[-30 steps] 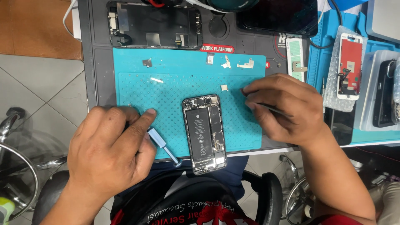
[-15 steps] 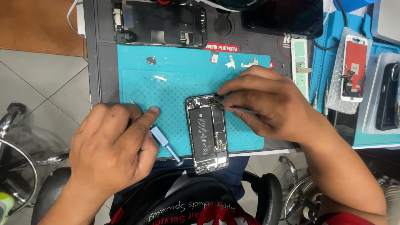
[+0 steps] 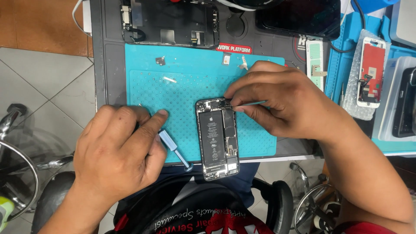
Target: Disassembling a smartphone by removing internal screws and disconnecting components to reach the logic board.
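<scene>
An opened phone with its black battery and boards showing lies on a teal repair mat, its lower end past the bench's front edge. My right hand pinches thin metal tweezers, whose tips touch the phone's top right corner. My left hand rests on the mat's left front edge with fingers curled over the dark handle of a tool; its light blue neck and metal tip stick out toward the phone.
Small screws and metal brackets lie scattered on the mat's far part. A detached phone frame sits behind the mat. To the right are a white-framed screen on bubble wrap, a parts strip and a blue tray.
My right hand moved left with the tweezers, from right of the phone to its top corner. My left hand stayed in place.
</scene>
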